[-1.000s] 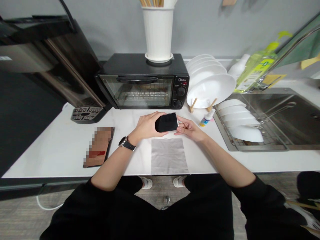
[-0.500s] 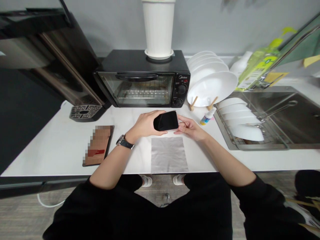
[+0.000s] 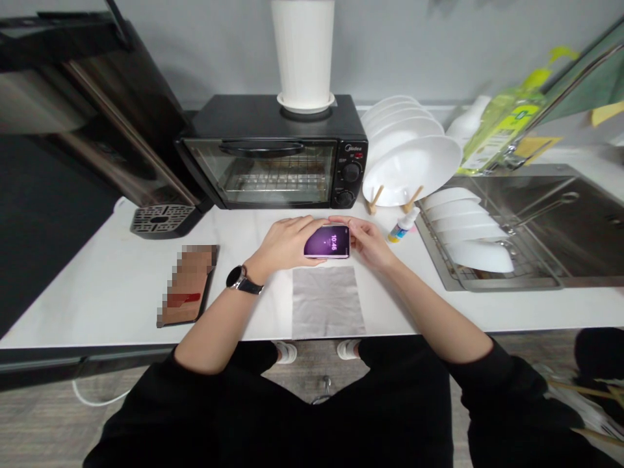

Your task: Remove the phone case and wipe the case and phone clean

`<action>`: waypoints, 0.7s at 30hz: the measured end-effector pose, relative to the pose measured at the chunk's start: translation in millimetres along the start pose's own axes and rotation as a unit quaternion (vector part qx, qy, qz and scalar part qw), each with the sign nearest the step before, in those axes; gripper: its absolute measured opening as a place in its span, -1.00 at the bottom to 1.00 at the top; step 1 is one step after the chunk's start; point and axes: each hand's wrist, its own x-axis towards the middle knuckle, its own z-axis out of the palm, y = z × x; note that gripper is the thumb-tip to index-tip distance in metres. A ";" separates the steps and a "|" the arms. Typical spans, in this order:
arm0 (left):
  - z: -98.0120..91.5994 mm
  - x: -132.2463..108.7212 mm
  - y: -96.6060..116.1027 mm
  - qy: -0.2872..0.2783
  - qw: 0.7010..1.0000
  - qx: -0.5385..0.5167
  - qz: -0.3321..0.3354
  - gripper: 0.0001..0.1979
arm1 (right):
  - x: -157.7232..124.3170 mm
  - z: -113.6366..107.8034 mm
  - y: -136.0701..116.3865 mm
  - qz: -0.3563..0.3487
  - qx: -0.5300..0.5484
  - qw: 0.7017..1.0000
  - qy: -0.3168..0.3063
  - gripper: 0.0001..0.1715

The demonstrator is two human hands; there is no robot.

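A smartphone (image 3: 325, 243) is held sideways above the counter, its lit purple screen showing 10:46. My left hand (image 3: 288, 243), with a watch (image 3: 237, 278) on its wrist, wraps around the phone's left end. At the other end, my right hand (image 3: 368, 242) grips the right edge and upper corner, fingers partly hidden behind it. Just below the phone, a grey cloth (image 3: 327, 300) lies flat at the counter's front edge. To the right of my right hand stands a small spray bottle (image 3: 402, 225) with a white top and yellow base.
Behind the phone is a black toaster oven (image 3: 277, 169) with a white pot (image 3: 305, 55) on top. White plates (image 3: 414, 169) stand in a rack beside it. Bowls (image 3: 468, 227) sit by the sink (image 3: 580, 221). A dark-edged, pixelated flat object (image 3: 188, 286) lies left, near a drinks machine (image 3: 160, 218).
The phone's screen has gone from black to lit purple with the time. My right hand has shifted up along the phone's right edge, and the phone is turned slightly more level.
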 end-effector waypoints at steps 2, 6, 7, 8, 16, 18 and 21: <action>3.0 0.1 1.4 -0.006 1.000 0.026 0.014 -0.20 | -0.5 1.2 1.6 -0.009 -0.027 0.999 0.028 -0.33; 4.6 0.0 3.4 0.013 0.999 0.034 0.028 -0.20 | -2.8 3.8 0.8 -0.032 -0.045 0.997 0.051 -0.36; 4.1 0.0 3.9 0.018 0.999 0.034 0.029 -0.20 | -3.5 4.4 0.3 -0.042 -0.050 0.996 0.057 -0.36; 3.4 0.0 4.3 0.022 0.999 0.035 0.032 -0.21 | -4.1 4.8 0.0 -0.051 -0.053 0.995 0.061 -0.37; 2.3 0.5 6.1 0.055 0.995 0.052 0.058 -0.25 | -5.3 2.1 8.3 -0.045 -0.013 0.997 0.065 -0.42; 2.6 0.4 6.6 0.056 0.995 0.052 0.060 -0.25 | -5.5 2.2 9.8 -0.044 -0.010 0.997 0.069 -0.41; 1.9 0.2 7.6 0.051 0.996 0.054 0.057 -0.25 | -5.9 2.9 10.4 -0.038 -0.004 0.996 0.077 -0.40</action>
